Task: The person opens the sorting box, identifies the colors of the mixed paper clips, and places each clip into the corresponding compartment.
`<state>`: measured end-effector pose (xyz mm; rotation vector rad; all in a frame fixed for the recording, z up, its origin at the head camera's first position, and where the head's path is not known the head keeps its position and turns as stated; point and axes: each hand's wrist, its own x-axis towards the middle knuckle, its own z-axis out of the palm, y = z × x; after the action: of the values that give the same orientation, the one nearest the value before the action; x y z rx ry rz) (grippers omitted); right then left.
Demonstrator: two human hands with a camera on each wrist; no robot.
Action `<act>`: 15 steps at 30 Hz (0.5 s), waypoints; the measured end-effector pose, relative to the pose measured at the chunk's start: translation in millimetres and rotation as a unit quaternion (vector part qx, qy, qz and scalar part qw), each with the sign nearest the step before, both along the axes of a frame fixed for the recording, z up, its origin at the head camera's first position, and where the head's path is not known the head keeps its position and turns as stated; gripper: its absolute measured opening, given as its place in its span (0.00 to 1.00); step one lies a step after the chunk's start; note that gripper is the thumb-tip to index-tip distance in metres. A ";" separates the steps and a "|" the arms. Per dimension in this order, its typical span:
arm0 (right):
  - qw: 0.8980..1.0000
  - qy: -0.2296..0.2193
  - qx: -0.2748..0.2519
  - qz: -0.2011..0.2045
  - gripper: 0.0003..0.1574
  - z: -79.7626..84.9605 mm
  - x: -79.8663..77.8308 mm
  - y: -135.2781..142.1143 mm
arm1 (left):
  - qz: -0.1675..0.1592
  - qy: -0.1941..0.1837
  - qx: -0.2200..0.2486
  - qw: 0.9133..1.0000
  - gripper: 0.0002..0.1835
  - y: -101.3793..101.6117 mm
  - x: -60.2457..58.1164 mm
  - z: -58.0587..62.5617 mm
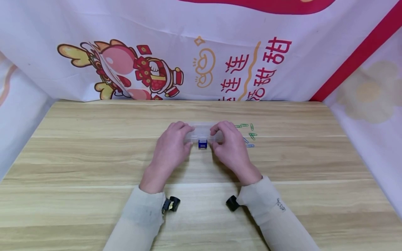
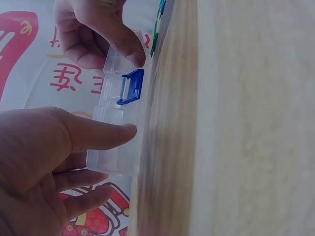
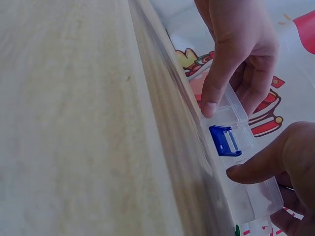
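A clear plastic box (image 1: 201, 129) lies on the table with its long side towards me. On the middle of its front is a blue latch (image 1: 202, 143), also plain in the left wrist view between both thumbs. My left hand (image 1: 172, 144) holds the left end of the box, thumb on the front and fingers behind. At the other end, my right hand (image 1: 231, 144) grips it the same way. The right wrist view shows the box wall (image 3: 241, 196) between thumb and fingers. Parts of both ends are hidden by the hands.
Several green paper clips (image 1: 252, 135) and blue paper clips (image 1: 250, 145) lie on the wooden table (image 1: 94, 157), just right of my right hand. Behind the table's back edge hangs a printed white cloth (image 1: 194, 21). A black wrist camera (image 1: 232, 203) sits at my right cuff.
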<state>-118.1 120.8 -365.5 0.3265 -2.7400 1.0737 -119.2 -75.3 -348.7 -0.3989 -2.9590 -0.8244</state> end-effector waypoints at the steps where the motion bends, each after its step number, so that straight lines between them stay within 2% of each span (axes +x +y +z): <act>1: 1.000 -0.001 0.001 0.001 0.20 -0.1 0.1 0.3 | 0.000 0.001 0.000 1.000 0.25 0.0 0.0 -0.4; 8: 1.000 -0.012 0.008 0.006 0.18 -1.1 -0.6 3.7 | -0.006 0.013 0.002 1.000 0.24 0.1 0.3 -2.1; 15: 0.999 -0.012 0.001 0.039 0.16 -0.1 -3.3 11.6 | -0.016 0.001 0.021 1.000 0.24 -1.6 1.0 -1.9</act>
<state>-121.4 132.4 -365.6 0.4273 -2.7713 1.1015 -118.1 -76.9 -350.6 -0.4460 -2.9362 -0.8862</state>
